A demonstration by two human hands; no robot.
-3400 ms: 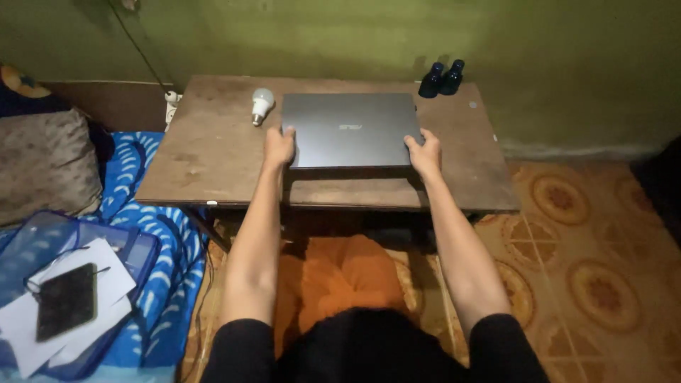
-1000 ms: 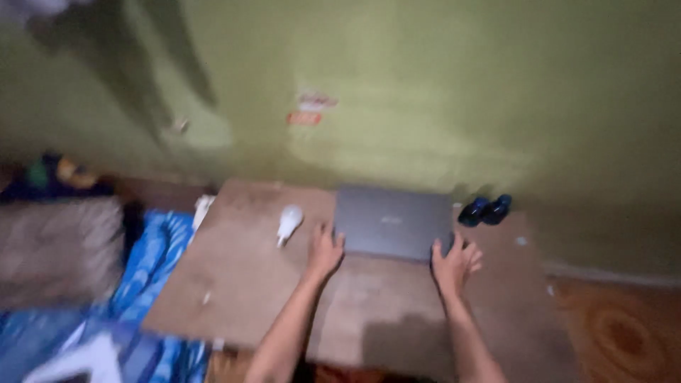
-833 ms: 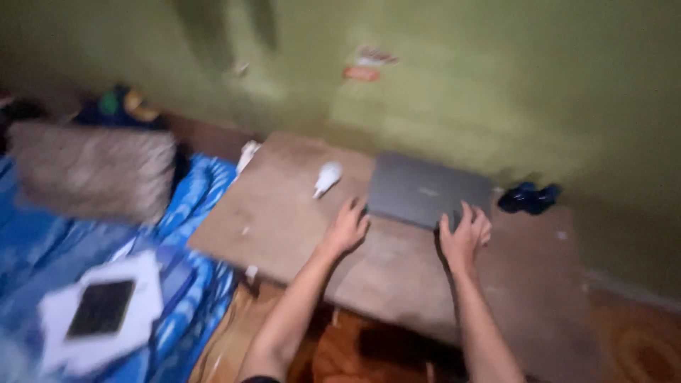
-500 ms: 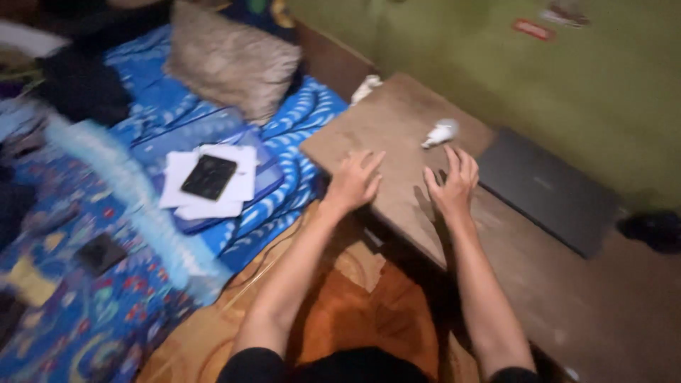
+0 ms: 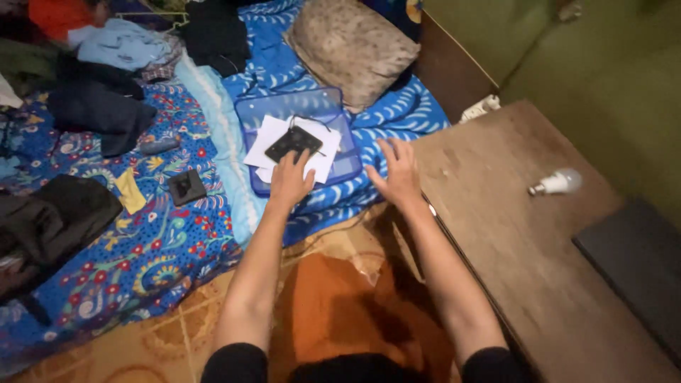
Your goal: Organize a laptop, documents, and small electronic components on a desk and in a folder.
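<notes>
Dark flat device [image 5: 293,142] on white papers [image 5: 320,157] in blue mesh tray [image 5: 333,106] on bedding; left hand [image 5: 291,179] now touching it, seemingly not yet gripping; right hand [image 5: 394,171] open beside; both hands off laptop [image 5: 638,262], turned from table [image 5: 496,213]

Black tablet [image 5: 293,142]: flat, dark, rectangular, lying face-up and slightly askew on loose white papers [image 5: 322,152]. Papers rest on a translucent blue folder [image 5: 305,107], itself flat on the blue patterned bedsheet [image 5: 397,113], just beside the desk [image 5: 511,234].

Dim green wall [image 5: 567,50], patterned tiles [image 5: 142,340], low wooden table [image 5: 511,213]
</notes>
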